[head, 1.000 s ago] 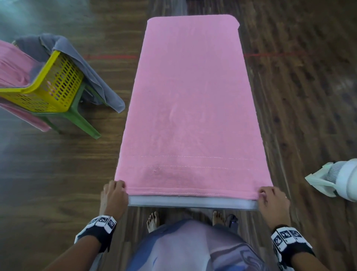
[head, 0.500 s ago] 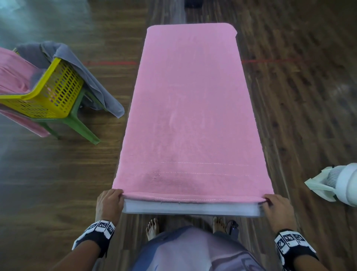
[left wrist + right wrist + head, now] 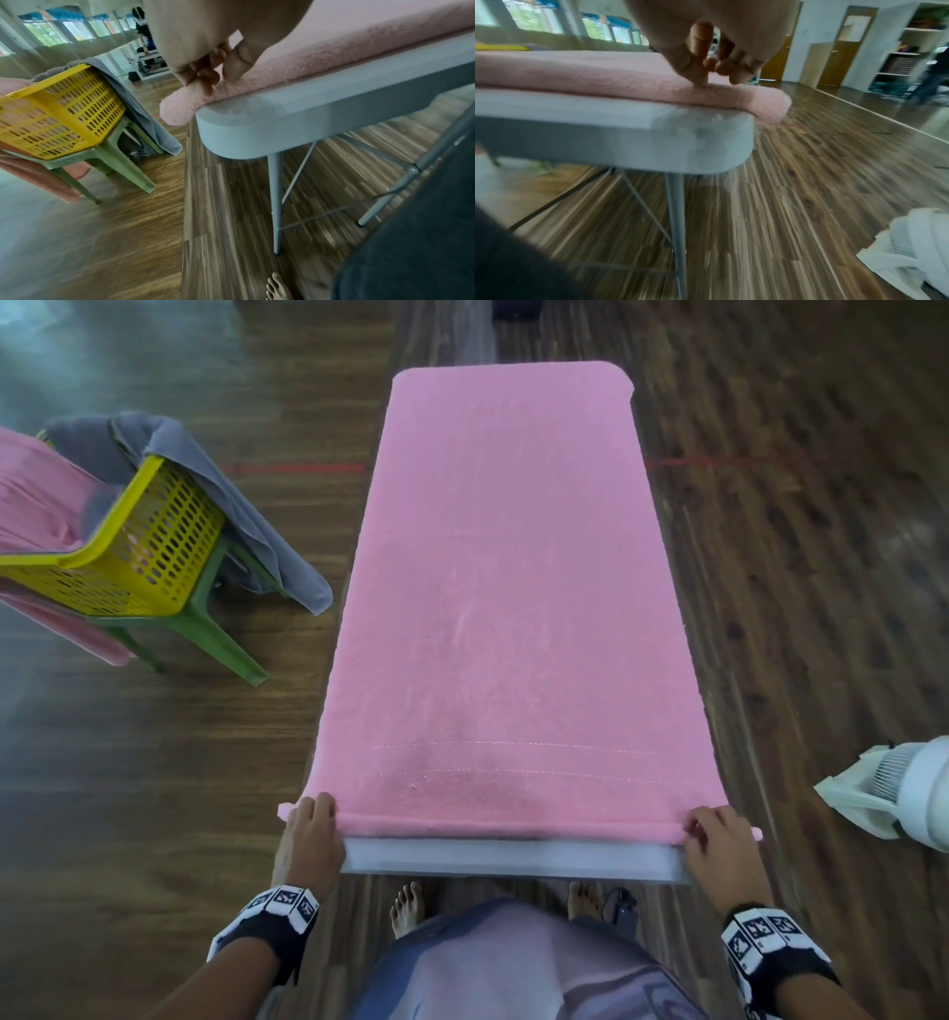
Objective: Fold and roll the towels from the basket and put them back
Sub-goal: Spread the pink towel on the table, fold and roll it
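Wood-plank flooring (image 3: 154,814) ran under a grey folding table (image 3: 508,857), with the pink towel (image 3: 508,588) laid along its top. Since half a second earlier, the towel's near edge had tightened into a slim roll, baring more of the table lip. Two hands were at work: left hand (image 3: 308,834) and right hand (image 3: 716,847), each with fingers curled onto one end of that roll. One yellow basket (image 3: 138,557) sat on a green stool (image 3: 205,629), well to the left, one grey towel (image 3: 241,505) draped over its rim. Only the wrist views caught the table's legs (image 3: 276,203) and the windows (image 3: 534,18); one white fan (image 3: 904,793) stood on the right.
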`<state>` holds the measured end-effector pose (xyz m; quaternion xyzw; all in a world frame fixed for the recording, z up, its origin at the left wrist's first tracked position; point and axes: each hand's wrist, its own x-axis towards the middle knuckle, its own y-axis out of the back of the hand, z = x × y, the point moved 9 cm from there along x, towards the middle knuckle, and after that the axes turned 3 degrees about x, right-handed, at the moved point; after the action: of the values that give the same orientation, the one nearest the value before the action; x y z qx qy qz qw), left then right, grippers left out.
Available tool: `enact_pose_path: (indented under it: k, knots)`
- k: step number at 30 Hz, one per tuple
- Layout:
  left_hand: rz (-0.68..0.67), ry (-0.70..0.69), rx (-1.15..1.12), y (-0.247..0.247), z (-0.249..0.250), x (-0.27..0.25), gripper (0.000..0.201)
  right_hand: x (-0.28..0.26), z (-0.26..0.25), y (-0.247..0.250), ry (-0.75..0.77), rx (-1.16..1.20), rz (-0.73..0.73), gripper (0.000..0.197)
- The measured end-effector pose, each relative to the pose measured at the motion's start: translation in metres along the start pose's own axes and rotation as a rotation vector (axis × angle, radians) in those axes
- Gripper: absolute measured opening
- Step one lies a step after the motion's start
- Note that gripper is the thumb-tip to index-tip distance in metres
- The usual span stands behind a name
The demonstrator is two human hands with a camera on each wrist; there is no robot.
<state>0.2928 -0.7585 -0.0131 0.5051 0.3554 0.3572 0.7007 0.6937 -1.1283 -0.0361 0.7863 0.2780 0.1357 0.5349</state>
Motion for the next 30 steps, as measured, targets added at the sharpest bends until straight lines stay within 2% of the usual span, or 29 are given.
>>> enact_pose_path:
  k: [2, 4, 10, 13, 15, 16, 18, 20, 22, 24, 27, 29, 30]
  knots:
    - [-0.049, -0.030, 0.038, -0.011, 0.000, -0.004, 0.038, -0.005, -0.001, -0.012, 0.039, 0.011, -0.048, 0.034]
    - [-0.051, -0.003, 0.058, -0.013, -0.005, -0.003, 0.040, -0.007, 0.002, -0.012, 0.024, 0.039, -0.027, 0.040]
    - [-0.030, -0.032, 0.005, 0.000, -0.010, 0.006, 0.030, -0.001, 0.003, 0.002, 0.037, 0.149, 0.042, 0.025]
    - [-0.026, -0.061, 0.088, 0.005, -0.010, 0.006, 0.012, 0.000, -0.001, 0.010, 0.035, 0.044, 0.081, 0.021]
    - [-0.068, -0.076, 0.187, 0.006, -0.006, 0.007, 0.022, 0.002, 0.000, 0.008, -0.030, -0.074, 0.053, 0.011]
    - [-0.110, -0.075, 0.227, 0.003, -0.004, 0.008, 0.027, 0.004, 0.002, 0.005, -0.060, -0.106, 0.017, 0.013]
    - [-0.155, -0.048, 0.276, 0.000, -0.002, 0.013, 0.021, 0.006, 0.005, 0.000, -0.100, -0.142, -0.018, 0.014]
    - [-0.097, -0.028, 0.278, 0.005, 0.001, 0.018, 0.010, 0.008, 0.009, 0.003, -0.135, -0.164, 0.010, 0.014]
    - [-0.065, -0.022, 0.266, 0.006, 0.001, 0.020, 0.025, 0.009, 0.009, 0.007, -0.150, -0.169, 0.041, 0.012]
    - [-0.039, -0.107, 0.211, 0.003, 0.009, 0.019, 0.031, 0.010, -0.002, 0.007, -0.053, -0.144, 0.043, 0.006]
    - [-0.043, -0.201, 0.132, -0.007, 0.014, 0.012, 0.040, 0.010, -0.010, -0.005, 0.053, -0.094, -0.058, 0.024]
    - [-0.035, -0.196, 0.074, -0.007, 0.010, 0.011, 0.043, 0.011, -0.009, -0.006, 0.046, -0.067, -0.065, 0.039]
    - [-0.036, -0.179, 0.031, -0.006, 0.008, 0.012, 0.041, 0.011, -0.010, -0.003, 0.056, -0.056, -0.046, 0.039]
